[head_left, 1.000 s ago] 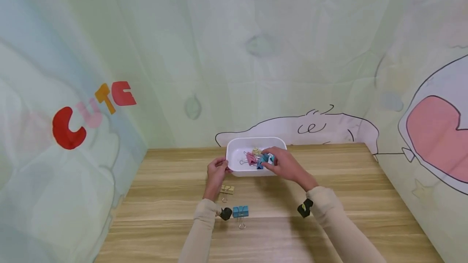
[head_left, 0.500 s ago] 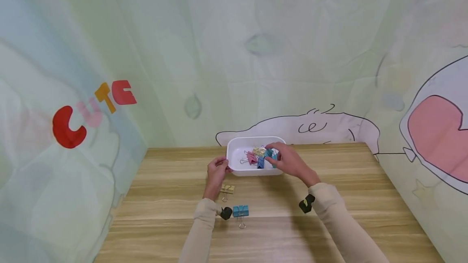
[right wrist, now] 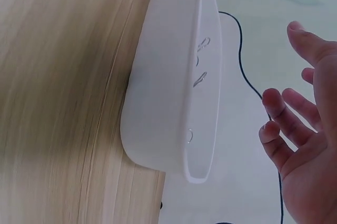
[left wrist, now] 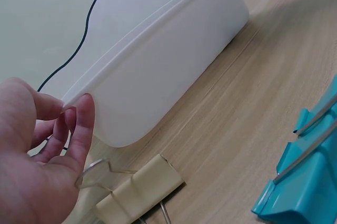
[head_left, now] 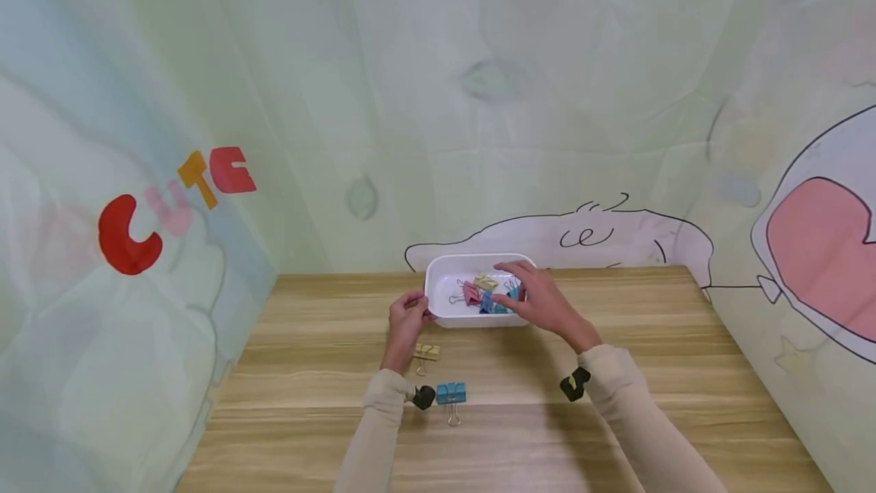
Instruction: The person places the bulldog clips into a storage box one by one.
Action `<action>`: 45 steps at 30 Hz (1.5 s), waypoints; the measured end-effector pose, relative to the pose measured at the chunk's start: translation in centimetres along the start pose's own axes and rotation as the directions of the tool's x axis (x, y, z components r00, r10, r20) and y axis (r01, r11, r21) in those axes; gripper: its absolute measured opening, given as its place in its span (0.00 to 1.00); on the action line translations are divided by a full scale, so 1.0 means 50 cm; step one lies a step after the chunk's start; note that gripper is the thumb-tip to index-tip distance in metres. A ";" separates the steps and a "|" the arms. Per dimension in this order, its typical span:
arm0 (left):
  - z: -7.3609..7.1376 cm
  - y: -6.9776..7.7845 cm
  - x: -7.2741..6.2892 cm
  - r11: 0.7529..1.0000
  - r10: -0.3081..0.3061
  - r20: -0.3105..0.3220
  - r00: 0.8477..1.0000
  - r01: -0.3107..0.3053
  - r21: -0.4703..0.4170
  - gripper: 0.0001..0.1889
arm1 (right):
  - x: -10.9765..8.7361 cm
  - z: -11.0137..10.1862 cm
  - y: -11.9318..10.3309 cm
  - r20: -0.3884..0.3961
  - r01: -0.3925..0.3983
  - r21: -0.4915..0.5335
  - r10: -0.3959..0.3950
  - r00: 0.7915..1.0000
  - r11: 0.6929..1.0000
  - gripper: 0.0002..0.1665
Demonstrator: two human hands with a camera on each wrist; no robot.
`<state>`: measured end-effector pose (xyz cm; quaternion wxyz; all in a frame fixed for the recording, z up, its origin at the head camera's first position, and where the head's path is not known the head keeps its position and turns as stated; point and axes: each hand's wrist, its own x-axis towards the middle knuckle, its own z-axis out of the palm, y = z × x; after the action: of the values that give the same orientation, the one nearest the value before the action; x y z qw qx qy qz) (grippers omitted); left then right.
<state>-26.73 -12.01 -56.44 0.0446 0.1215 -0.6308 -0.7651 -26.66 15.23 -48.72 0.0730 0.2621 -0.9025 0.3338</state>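
Observation:
A white plastic box stands at the back edge of the table with several binder clips in it. Inside are a pink clip, a yellow clip, a blue clip and teal clips, partly hidden by fingers in the head view. My left hand pinches the box's left rim between thumb and fingers. Over the right end of the box hovers my right hand, its fingers spread and relaxed; in the right wrist view nothing is between them.
On the wooden table, a yellow binder clip lies near the left wrist. A larger teal binder clip lies closer to the front. A printed cloth hangs right behind the table and along its sides.
My right fingers were around teal clips in the box; they have let go and spread apart, shifting slightly right. The clips lie a little rearranged. My left hand keeps its pinch on the rim.

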 end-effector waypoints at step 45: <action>-0.001 0.007 -0.009 1.000 0.002 0.009 1.000 -0.002 0.006 0.15 | -0.166 0.214 -0.061 0.301 0.143 0.131 -0.177 0.937 0.981 0.30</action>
<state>-26.33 -12.05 -56.03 0.0424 0.1175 -0.6335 -0.7636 -17.55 9.94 -57.73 -0.0573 0.3875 -0.8591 0.3293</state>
